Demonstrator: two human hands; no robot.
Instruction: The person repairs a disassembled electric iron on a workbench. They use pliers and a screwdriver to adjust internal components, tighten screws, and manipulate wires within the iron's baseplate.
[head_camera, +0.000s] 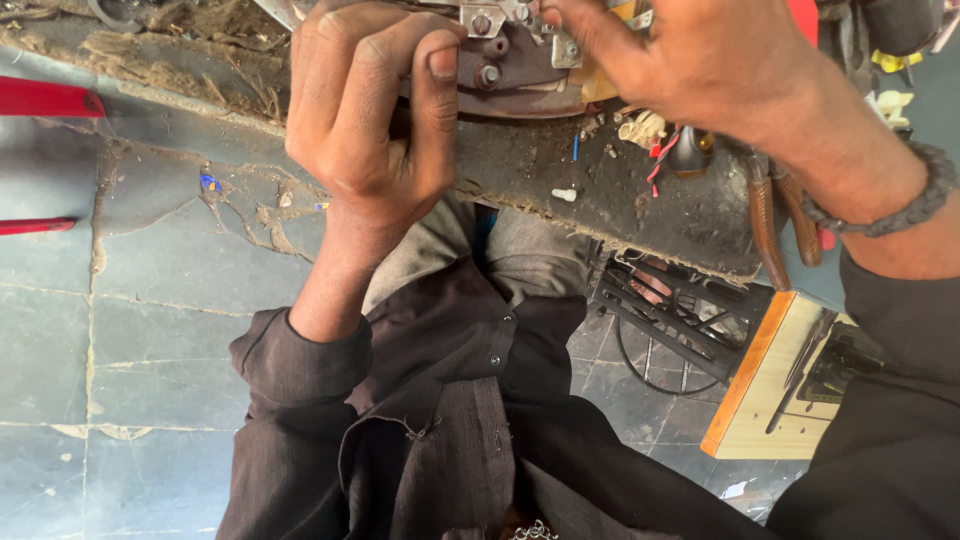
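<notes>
A rusty brown metal part (510, 72) with bolts and small silver brackets (482, 20) lies at the edge of a dirty dark workbench (540, 175). My left hand (365, 115) is curled around the part's left end, thumb pressed against its face. My right hand (690, 60) reaches in from the right, fingertips pinched on the bracket area at the top of the part. A braided bracelet (905, 205) sits on my right wrist. The upper part of the assembly is cut off by the frame's edge.
Brown-handled pliers (768, 225), wire scraps and small white bits (645, 128) lie on the bench. Below are my dark shirt (450, 400), a black metal frame (680, 315), a wooden tool box (775, 395), red bars (45, 100) and cracked grey floor tiles (150, 330).
</notes>
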